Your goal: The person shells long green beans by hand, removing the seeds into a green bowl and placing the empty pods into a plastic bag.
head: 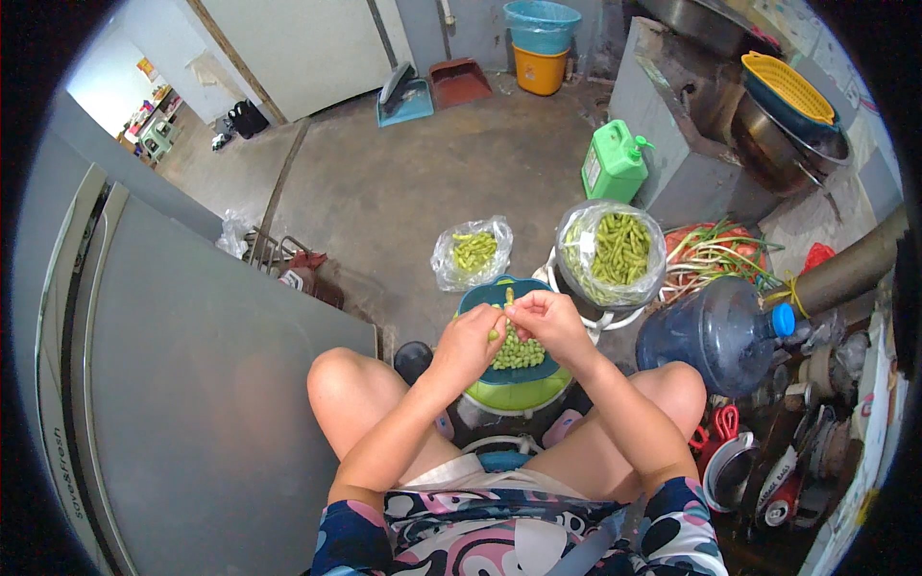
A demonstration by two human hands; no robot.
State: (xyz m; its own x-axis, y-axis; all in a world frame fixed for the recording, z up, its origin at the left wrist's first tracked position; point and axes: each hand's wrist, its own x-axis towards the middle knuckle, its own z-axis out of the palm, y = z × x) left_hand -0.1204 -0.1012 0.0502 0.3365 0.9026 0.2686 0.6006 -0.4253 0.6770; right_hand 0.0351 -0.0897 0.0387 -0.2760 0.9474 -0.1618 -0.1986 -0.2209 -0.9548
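My left hand point(467, 344) and my right hand point(553, 325) meet at the fingertips over a dark teal basket point(472, 294). Pinched between them is a green soybean pod point(510, 296), its tip pointing away from me. A bit of another green pod point(493, 335) shows at my left fingers. Below, shelled green soybeans point(517, 354) lie in the basket, partly hidden by my hands. The basket rests on a lime-green surface point(515, 394). Beyond it, a clear plastic bag point(444, 270) holds some pods. To the right, a larger plastic-lined container point(569, 277) is heaped with whole pods point(621, 248).
A grey refrigerator point(209, 374) stands close on my left. On my right are a large blue water bottle point(702, 338), spring onions point(709, 252) and a red-handled pot point(727, 468). A green jug point(612, 164), dustpans point(414, 104) and a bin point(539, 68) stand farther off.
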